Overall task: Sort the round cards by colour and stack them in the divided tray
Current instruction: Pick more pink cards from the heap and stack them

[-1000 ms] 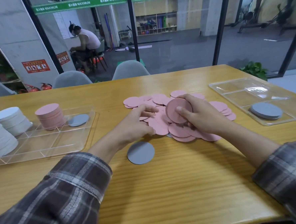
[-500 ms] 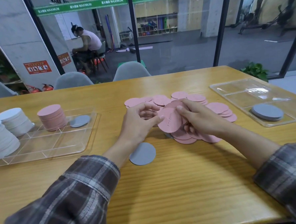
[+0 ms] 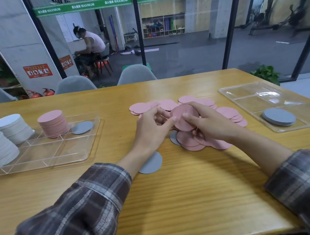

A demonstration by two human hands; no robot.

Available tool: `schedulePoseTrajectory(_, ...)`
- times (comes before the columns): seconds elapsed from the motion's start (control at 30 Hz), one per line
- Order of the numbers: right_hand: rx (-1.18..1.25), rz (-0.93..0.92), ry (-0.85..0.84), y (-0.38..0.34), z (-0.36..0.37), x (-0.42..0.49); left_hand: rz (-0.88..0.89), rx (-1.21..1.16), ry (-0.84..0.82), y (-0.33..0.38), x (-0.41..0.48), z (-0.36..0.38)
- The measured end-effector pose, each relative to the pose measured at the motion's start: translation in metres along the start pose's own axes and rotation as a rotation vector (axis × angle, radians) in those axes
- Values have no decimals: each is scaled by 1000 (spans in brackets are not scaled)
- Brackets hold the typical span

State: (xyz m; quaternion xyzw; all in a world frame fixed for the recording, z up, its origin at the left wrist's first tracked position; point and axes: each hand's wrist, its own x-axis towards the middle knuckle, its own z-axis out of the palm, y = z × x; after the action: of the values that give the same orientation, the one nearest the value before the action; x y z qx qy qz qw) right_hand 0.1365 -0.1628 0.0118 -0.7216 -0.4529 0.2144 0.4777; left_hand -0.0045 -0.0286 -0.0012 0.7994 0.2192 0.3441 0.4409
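The pink card (image 3: 184, 122) is held up over the pink pile (image 3: 226, 113) in the middle of the table (image 3: 173, 198). It may be a few cards together; I can't tell. To do this well, I think they should line up the edges, hold them softly so nothing bends, then lay them flat on the pink stack (image 3: 53, 123) in the divided tray (image 3: 49, 161) on the left. The left hand (image 3: 151, 130) and right hand (image 3: 212, 127) both pinch the card, thumbs on the front, fingers curled behind. Both arms reach forward, with the wrists low over the table.
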Motion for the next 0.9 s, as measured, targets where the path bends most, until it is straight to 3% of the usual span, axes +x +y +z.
schedulePoseTrajectory(0.2,-129,-16,124,9,-7,9,79,374,-212,-1,-14,12)
schedulePoseTrajectory(0.3,-130,-17,130,9,-8,9,70,440,-284,0,-13,10)
schedulePoseTrajectory(0.57,-165,-19,129,10,-8,6,8,396,-416,4,-10,-14)
schedulePoseTrajectory(0.7,-174,-3,121,8,-8,4,-29,337,-360,-5,-4,-29)
schedulePoseTrajectory(0.9,-71,37,60,5,-4,2,-211,-74,-268,-1,1,-36)
